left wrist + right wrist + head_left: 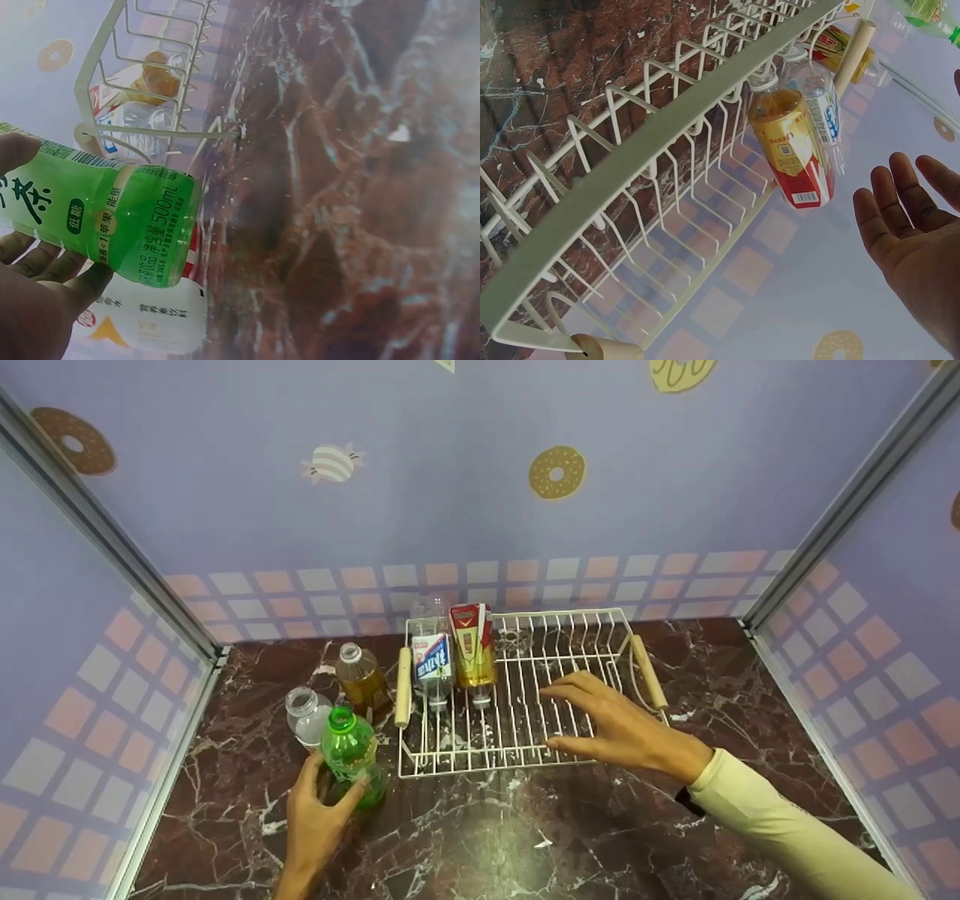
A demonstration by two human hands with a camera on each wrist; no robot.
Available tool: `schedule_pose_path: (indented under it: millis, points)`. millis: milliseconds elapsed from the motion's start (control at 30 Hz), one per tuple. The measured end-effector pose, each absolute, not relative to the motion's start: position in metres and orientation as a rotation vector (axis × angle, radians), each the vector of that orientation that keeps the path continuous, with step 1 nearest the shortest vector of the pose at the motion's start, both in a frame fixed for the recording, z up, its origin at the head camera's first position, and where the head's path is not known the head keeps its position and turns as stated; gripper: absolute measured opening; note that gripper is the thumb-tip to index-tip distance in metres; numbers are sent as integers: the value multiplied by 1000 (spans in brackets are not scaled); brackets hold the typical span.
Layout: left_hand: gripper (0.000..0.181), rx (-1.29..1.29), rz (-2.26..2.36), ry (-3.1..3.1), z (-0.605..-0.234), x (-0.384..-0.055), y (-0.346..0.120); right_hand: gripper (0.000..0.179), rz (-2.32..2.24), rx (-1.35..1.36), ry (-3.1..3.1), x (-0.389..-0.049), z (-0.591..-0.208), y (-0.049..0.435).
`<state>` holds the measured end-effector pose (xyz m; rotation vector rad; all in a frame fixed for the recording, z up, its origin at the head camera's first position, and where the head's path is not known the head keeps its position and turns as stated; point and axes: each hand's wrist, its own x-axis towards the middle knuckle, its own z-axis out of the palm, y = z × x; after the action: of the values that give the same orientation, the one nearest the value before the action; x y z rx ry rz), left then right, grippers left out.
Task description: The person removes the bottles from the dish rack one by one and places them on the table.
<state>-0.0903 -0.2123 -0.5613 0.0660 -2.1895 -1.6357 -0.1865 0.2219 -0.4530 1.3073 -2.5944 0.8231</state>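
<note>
My left hand (319, 817) grips a green plastic bottle (351, 750), thumb on one side and fingers on the other. The bottle has no cap in the head view, and its label shows dark printed characters in the left wrist view. Over the right part of a white wire rack (480, 769) hovers my right hand (611, 727), fingers spread, holding nothing. Two bottles lean neck down in the rack's left part: a clear one with a blue and white label (431, 660) and one with a red and yellow label (474, 652).
Left of the rack stand an uncapped bottle with an amber label (362, 679) and a whitish uncapped bottle (307, 714). Wooden handles (403, 686) stick up at both rack ends. Patterned panels (480, 525) enclose the dark marbled tabletop (480, 840) at the back and sides.
</note>
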Motion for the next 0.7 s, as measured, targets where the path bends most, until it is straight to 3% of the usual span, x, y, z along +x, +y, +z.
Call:
schedule_pose_path:
  millis: [700]
  points:
    - [62, 138, -1743, -2169, -578, -55, -191, 65, 877, 1296, -2613, -185, -458, 219]
